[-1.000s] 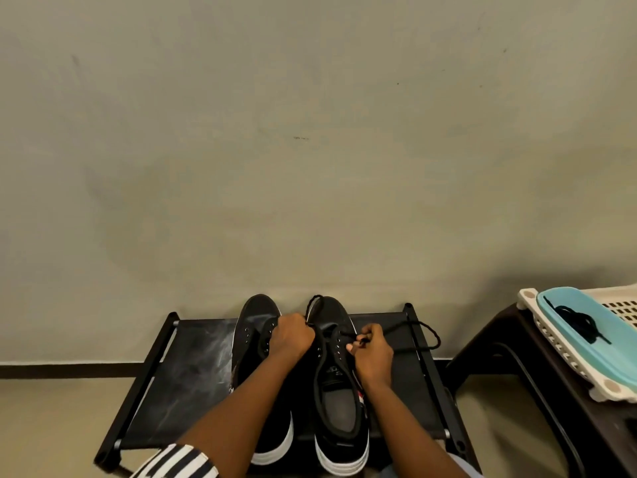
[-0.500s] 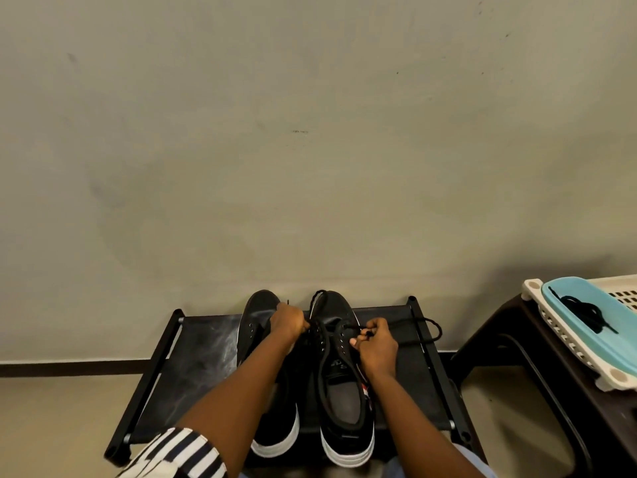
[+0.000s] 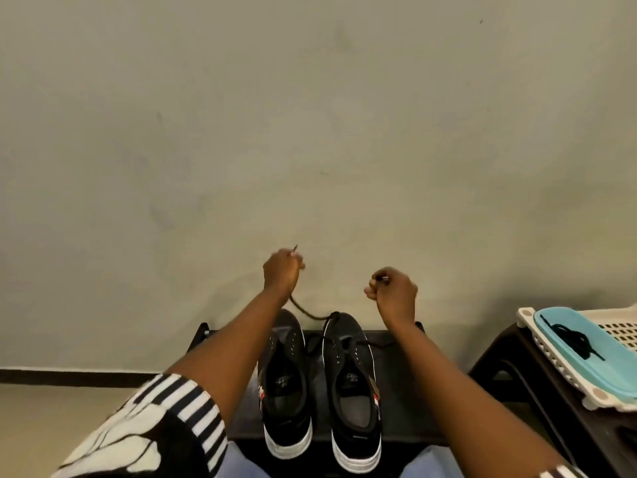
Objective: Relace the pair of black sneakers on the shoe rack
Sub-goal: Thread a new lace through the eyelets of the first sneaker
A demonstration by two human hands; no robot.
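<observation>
Lacing in progress, lower centre: I hold my left hand (image 3: 281, 272) and right hand (image 3: 393, 288) raised, fingers clenched on the ends of a lace (image 3: 306, 311) apparently threaded only near the toe of the right sneaker (image 3: 351, 391). The left sneaker (image 3: 284, 384) looks unlaced on the rack (image 3: 406, 391). A spare lace (image 3: 568, 339) lies in the tray (image 3: 606, 377), far right, unobstructed.

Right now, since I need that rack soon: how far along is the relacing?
Done: the lace passes through front eyelets of the right sneaker. In hand: left hand and right hand each pinch a lace end. Left: its upper eyelets, plus the left sneaker, bare of lace; a spare lace lies in the blue tray.
</observation>
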